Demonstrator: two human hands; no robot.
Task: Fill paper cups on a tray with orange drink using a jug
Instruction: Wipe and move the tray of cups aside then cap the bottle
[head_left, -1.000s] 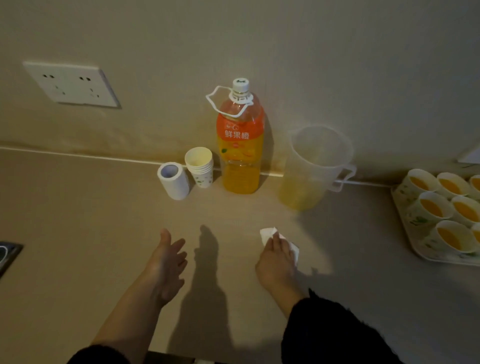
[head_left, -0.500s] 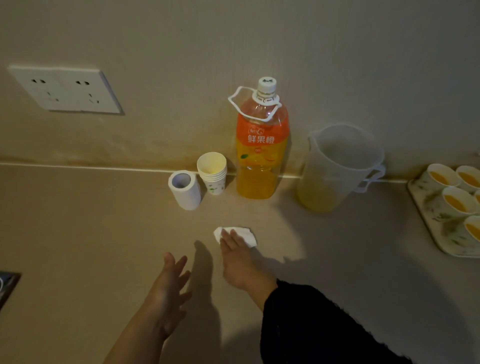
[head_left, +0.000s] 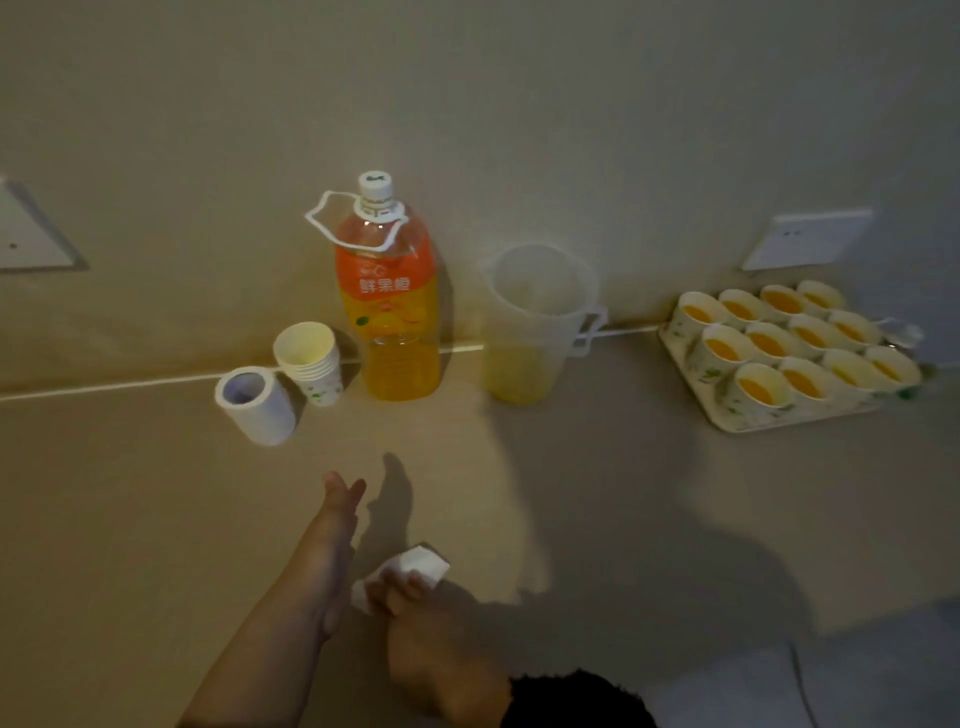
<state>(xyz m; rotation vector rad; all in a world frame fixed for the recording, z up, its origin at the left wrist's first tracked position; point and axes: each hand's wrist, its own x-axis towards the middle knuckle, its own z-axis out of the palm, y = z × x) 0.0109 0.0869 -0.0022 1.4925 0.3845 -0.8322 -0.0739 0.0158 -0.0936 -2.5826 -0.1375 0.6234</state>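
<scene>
A clear plastic jug with a little orange drink at its bottom stands against the wall. To its right a tray carries several paper cups filled with orange drink. A large capped bottle of orange drink stands left of the jug. My right hand presses a white tissue flat on the counter with straight fingers, near the front. My left hand hovers beside it, fingers straight, holding nothing.
A stack of unfilled paper cups and a roll of white paper sit left of the bottle. Wall sockets are mounted above the tray and at the far left. The beige counter spreads between my hands and the jug.
My right hand has dragged the tissue leftward and then back toward the front edge. The left hand stayed open beside it. The view swung so the whole tray shows.
</scene>
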